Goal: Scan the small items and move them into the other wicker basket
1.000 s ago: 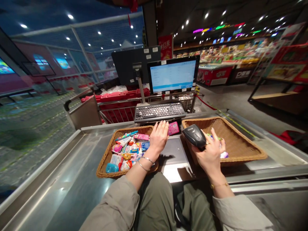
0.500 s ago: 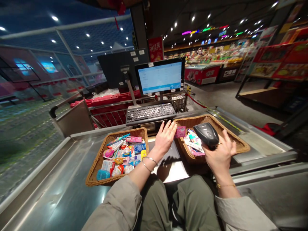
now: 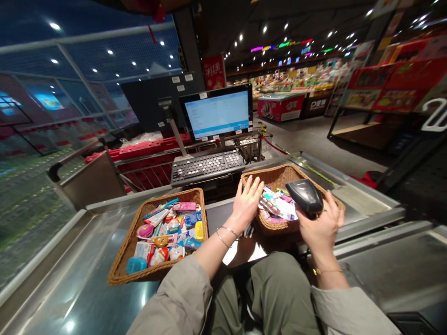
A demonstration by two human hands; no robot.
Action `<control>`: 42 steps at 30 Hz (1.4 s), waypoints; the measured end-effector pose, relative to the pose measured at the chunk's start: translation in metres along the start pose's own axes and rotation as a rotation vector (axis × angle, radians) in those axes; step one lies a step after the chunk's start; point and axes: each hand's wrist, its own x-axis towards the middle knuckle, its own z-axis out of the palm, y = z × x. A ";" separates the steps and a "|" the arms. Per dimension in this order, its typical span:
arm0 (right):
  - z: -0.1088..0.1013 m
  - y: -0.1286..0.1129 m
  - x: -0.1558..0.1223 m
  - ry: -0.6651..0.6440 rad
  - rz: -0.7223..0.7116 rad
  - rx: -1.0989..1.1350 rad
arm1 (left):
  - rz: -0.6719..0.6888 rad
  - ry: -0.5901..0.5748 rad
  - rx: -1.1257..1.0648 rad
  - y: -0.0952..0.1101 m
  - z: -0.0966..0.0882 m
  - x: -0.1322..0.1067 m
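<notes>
My left hand (image 3: 247, 199) reaches over the near-left side of the right wicker basket (image 3: 249, 176), its fingers stretched and a little apart. Beside its fingertips, a shiny silvery-pink pack (image 3: 269, 205) lies on other small packs in that basket; the thumb side is hidden. In my right hand (image 3: 321, 228) is a black handheld barcode scanner (image 3: 304, 194), held above the same basket with its head pointing left. To the left stands another wicker basket (image 3: 120, 253), filled with small colourful packs, among them a blue case (image 3: 136, 265) and a yellow pack (image 3: 199, 231).
Both baskets rest on a metal checkout counter (image 3: 92, 260). Behind them are a black keyboard (image 3: 208, 166) and a lit monitor (image 3: 218, 111). A metal cart (image 3: 146, 174) stands beyond the counter, and red shelving (image 3: 387, 79) is at the far right.
My left hand has moved over the right basket, and the flat pink pack it held no longer shows. The scanner stays in my right hand. The view has shifted slightly.
</notes>
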 end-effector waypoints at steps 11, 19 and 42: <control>0.012 -0.009 -0.008 -0.033 0.001 0.006 | -0.072 -0.004 -0.083 -0.012 -0.005 -0.037; 0.026 -0.031 -0.017 -0.123 -0.050 0.046 | -0.187 -0.051 -0.087 -0.028 -0.017 -0.075; 0.071 -0.090 -0.040 -0.260 -0.201 0.144 | -0.492 -0.281 0.096 -0.161 -0.036 -0.181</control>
